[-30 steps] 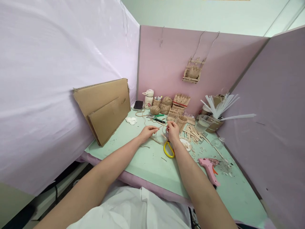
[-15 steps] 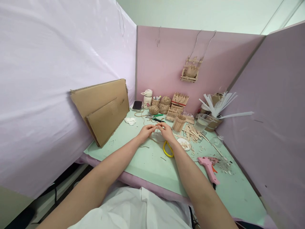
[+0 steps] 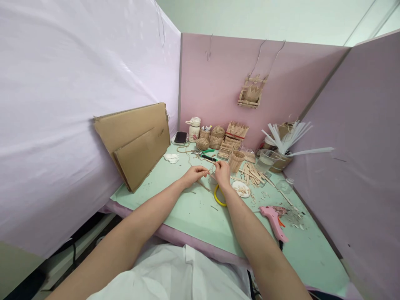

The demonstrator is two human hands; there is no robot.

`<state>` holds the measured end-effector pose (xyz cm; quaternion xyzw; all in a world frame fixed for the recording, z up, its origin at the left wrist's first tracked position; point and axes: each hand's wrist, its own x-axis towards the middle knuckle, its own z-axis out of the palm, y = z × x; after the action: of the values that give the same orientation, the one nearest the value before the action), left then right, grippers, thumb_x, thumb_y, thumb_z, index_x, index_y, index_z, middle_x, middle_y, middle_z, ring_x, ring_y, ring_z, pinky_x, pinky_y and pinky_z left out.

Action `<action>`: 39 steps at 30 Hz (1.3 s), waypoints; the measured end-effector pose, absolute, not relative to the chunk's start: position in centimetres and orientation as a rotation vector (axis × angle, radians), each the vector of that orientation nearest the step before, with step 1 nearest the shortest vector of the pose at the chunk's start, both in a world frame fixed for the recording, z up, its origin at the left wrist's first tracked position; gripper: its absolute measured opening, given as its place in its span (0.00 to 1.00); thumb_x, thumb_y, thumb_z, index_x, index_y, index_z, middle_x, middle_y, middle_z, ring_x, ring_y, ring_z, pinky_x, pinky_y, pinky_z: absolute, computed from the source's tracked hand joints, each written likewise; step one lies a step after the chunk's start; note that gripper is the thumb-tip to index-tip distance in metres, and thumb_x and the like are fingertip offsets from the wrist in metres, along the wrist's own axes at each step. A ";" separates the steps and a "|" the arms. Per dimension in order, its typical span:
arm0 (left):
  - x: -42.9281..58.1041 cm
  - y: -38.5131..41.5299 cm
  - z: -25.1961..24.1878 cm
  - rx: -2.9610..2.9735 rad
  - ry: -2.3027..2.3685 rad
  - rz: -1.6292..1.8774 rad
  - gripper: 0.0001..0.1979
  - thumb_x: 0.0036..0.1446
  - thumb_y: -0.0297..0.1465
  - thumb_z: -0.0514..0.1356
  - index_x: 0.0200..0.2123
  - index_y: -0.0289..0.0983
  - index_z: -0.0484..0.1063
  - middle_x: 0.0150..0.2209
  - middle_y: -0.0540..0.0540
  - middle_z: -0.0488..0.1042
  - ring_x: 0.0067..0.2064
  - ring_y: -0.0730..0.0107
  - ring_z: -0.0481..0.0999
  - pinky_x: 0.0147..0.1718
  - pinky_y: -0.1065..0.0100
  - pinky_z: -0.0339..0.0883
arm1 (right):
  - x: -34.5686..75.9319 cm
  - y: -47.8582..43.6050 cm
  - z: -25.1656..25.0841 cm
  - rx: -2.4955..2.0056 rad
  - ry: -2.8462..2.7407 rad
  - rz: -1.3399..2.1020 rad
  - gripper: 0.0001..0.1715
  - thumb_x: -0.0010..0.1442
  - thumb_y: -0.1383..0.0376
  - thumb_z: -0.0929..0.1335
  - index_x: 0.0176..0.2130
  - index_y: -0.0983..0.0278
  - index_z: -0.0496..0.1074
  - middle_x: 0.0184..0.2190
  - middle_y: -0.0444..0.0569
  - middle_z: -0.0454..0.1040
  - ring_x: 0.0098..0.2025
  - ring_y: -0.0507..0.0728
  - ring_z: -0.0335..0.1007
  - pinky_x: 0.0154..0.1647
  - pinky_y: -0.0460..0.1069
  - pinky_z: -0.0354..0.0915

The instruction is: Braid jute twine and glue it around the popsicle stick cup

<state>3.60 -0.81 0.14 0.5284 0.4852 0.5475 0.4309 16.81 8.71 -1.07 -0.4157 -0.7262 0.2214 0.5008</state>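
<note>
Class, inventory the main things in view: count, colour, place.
twine strands: count unclear, tan, centre
scissors: one, yellow-handled, centre
stick cup: one, tan, centre
loose sticks: many, tan, right
dish: one, white, right centre
glue gun: one, pink, front right
plastic cup: one, clear, right
strips: many, white, back right
hanging stickwork: one, tan, upper back
twine balls: two, tan, back
bottle: one, cream, back
phone: one, dark, back left
cardboard: two pieces visible, brown, left
table: one, pale green, beneath
left hand: one, bare, centre
right hand: one, bare, centre
</note>
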 end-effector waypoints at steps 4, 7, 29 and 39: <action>3.6 -0.8 -0.1 1.380 1.184 1.327 0.18 0.43 0.44 0.65 0.29 0.34 0.76 0.24 0.49 0.71 0.22 0.79 0.58 0.21 0.72 0.48 | 17.3 9.3 -1.4 -1.109 -1.678 0.535 0.11 0.54 0.62 0.60 0.26 0.63 0.68 0.30 0.52 0.70 0.37 0.59 0.62 0.44 0.54 0.58; 3.7 -0.8 -0.2 1.399 1.197 1.322 0.18 0.43 0.44 0.65 0.28 0.33 0.76 0.24 0.48 0.72 0.23 0.78 0.60 0.22 0.73 0.50 | 17.6 9.6 -1.6 -1.153 -1.670 0.546 0.11 0.54 0.62 0.60 0.27 0.63 0.68 0.31 0.53 0.69 0.37 0.60 0.62 0.45 0.55 0.58; 3.3 -0.2 -0.1 1.346 1.532 1.660 0.09 0.46 0.35 0.59 0.24 0.34 0.72 0.23 0.49 0.69 0.29 0.71 0.66 0.32 0.69 0.61 | 16.1 5.2 0.5 -0.555 -2.091 0.193 0.10 0.60 0.65 0.61 0.36 0.61 0.72 0.41 0.53 0.63 0.45 0.59 0.60 0.47 0.56 0.61; 3.1 0.2 -0.7 1.410 1.548 1.655 0.11 0.48 0.35 0.58 0.29 0.34 0.75 0.22 0.50 0.69 0.27 0.72 0.65 0.29 0.70 0.60 | 16.1 5.6 0.3 -0.643 -2.029 0.431 0.10 0.61 0.63 0.60 0.32 0.62 0.68 0.33 0.50 0.68 0.38 0.57 0.64 0.40 0.52 0.61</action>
<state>3.10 0.17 -0.66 0.5138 0.5640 0.6027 0.2340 16.12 5.60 0.31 -0.2621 -0.8267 0.1756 0.4660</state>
